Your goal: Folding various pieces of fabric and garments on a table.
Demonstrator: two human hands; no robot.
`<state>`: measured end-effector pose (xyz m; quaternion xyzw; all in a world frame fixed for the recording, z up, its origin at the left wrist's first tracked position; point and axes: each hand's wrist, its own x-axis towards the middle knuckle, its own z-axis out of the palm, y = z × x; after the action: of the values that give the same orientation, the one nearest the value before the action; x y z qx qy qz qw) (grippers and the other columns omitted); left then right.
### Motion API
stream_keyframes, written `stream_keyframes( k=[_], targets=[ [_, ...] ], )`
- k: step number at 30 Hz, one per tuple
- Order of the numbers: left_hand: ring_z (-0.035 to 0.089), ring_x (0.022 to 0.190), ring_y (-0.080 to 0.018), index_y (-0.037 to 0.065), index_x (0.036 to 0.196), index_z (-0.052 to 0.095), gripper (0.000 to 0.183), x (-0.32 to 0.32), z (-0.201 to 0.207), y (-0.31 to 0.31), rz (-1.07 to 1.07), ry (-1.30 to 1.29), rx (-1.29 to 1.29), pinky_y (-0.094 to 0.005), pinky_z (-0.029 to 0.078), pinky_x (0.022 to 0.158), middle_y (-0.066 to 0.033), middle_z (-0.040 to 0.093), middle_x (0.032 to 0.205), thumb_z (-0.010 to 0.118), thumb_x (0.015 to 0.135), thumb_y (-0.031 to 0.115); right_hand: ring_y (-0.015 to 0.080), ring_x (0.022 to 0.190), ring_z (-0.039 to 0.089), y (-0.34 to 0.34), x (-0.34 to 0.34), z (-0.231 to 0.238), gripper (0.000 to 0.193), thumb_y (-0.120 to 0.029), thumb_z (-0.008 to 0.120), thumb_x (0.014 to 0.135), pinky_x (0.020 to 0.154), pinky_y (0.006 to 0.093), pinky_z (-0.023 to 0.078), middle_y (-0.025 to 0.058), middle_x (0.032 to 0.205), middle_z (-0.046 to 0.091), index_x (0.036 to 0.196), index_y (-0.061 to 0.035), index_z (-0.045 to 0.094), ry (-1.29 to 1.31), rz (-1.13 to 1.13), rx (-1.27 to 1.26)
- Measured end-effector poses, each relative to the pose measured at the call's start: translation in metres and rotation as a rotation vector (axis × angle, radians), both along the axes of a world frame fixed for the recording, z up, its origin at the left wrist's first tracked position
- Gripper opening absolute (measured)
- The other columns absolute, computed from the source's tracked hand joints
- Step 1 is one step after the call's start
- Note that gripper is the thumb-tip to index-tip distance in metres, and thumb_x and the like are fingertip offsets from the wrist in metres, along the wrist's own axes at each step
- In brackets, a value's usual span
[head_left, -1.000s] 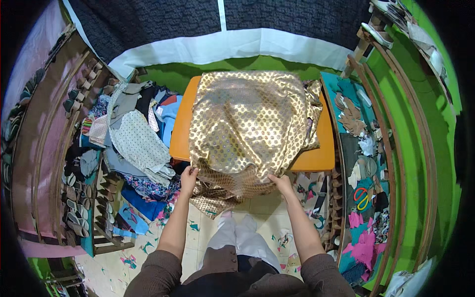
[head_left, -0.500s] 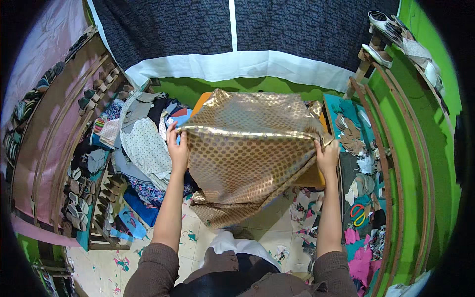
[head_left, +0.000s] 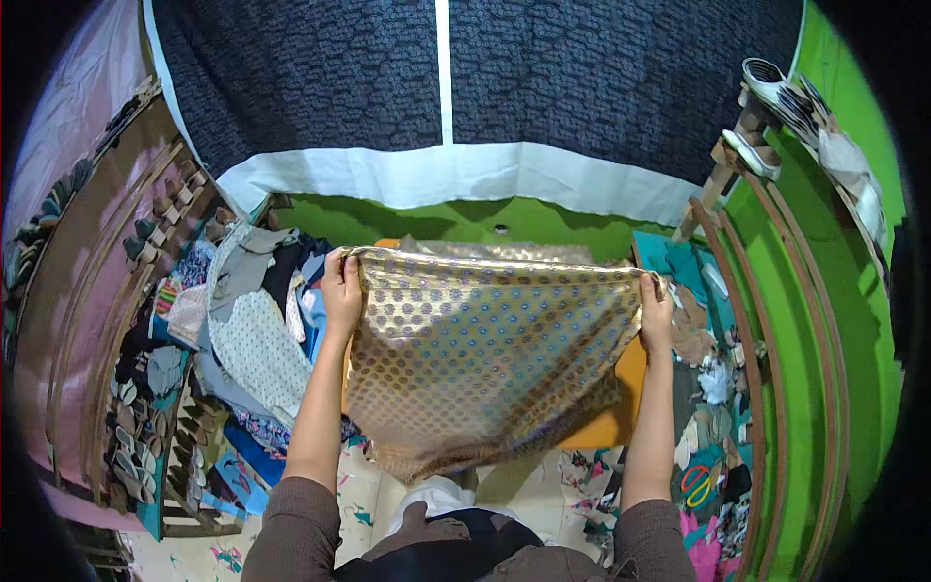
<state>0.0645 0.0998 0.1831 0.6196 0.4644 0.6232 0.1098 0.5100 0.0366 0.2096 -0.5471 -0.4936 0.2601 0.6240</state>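
A shiny gold fabric (head_left: pixel 485 349) with a dotted pattern hangs stretched between my two hands. My left hand (head_left: pixel 340 293) grips its upper left corner, fingers closed. At the upper right corner my right hand (head_left: pixel 657 312) pinches the cloth. The top edge runs nearly straight from hand to hand, and the rest drapes down toward my body. Beneath and behind it lies an orange tabletop (head_left: pixel 596 427), mostly hidden by the cloth. More gold fabric shows just beyond the raised edge.
A heap of clothes and cloth (head_left: pixel 257 339) lies left of the table. Shoe racks (head_left: pixel 145 427) stand farther left. On the right, a bench with fabric scraps (head_left: pixel 693 339) holds scissors with red and yellow handles (head_left: pixel 696 485). Scraps litter the tiled floor (head_left: pixel 369 495).
The cloth's held edge has been raised and pulled tauter, so the fabric now hangs as a sheet. My hands have spread slightly apart. The view has tilted upward.
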Motion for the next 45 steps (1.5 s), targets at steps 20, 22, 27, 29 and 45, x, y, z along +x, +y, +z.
stream_keyframes(
  k=[20,22,27,29,45],
  targets=[
    [0.057,0.075,-0.0420,0.008,0.102,0.043,0.023,0.019,-0.201,0.244,0.190,0.633,-0.786,-0.0511,0.043,0.062,-0.0226,0.060,0.081,0.043,0.089,0.028,0.0416,0.070,0.059,0.272,0.015,-0.213,0.060,-0.051,0.051,0.082,0.065,0.0428,0.046,0.0278,0.071,0.059,0.078,0.0071,0.063,-0.622,-0.221,-0.504],
    [0.057,0.075,-0.0415,0.008,0.103,0.043,0.024,0.020,-0.207,0.240,0.222,0.658,-0.820,-0.0508,0.044,0.063,-0.0221,0.060,0.082,0.043,0.089,0.027,0.0429,0.068,0.058,0.265,-0.001,-0.214,0.061,-0.052,0.050,0.082,0.064,0.0449,0.045,0.0287,0.070,0.058,0.076,0.0074,0.063,-0.674,-0.232,-0.580],
    [0.055,0.092,-0.0378,0.005,0.108,0.046,0.028,0.037,-0.171,0.233,0.217,0.605,-0.815,-0.0481,0.043,0.074,-0.0232,0.057,0.098,0.045,0.088,0.023,0.0430,0.078,0.059,0.252,-0.002,-0.168,0.063,-0.054,0.049,0.082,0.071,0.0464,0.046,0.0279,0.076,0.060,0.082,0.0080,0.062,-0.810,-0.258,-0.878],
    [0.051,0.101,-0.0359,0.004,0.113,0.045,0.032,0.051,-0.143,0.215,0.260,0.613,-0.627,-0.0474,0.040,0.082,-0.0216,0.054,0.107,0.046,0.087,0.023,0.0404,0.100,0.054,0.237,-0.033,-0.117,0.059,-0.048,0.048,0.083,0.083,0.0461,0.043,0.0293,0.101,0.057,0.103,0.0062,0.058,-0.739,-0.160,-1.019],
    [0.023,0.131,-0.0270,0.018,0.136,0.034,0.053,0.075,-0.196,0.176,0.054,1.005,-0.596,-0.0440,0.012,0.109,-0.0109,0.027,0.142,0.037,0.089,0.043,0.0311,0.134,0.014,0.156,-0.031,-0.179,0.046,-0.033,0.031,0.093,0.108,0.0454,0.015,0.0143,0.144,0.021,0.137,-0.0189,0.032,-1.386,-0.203,-0.674]
  ],
)
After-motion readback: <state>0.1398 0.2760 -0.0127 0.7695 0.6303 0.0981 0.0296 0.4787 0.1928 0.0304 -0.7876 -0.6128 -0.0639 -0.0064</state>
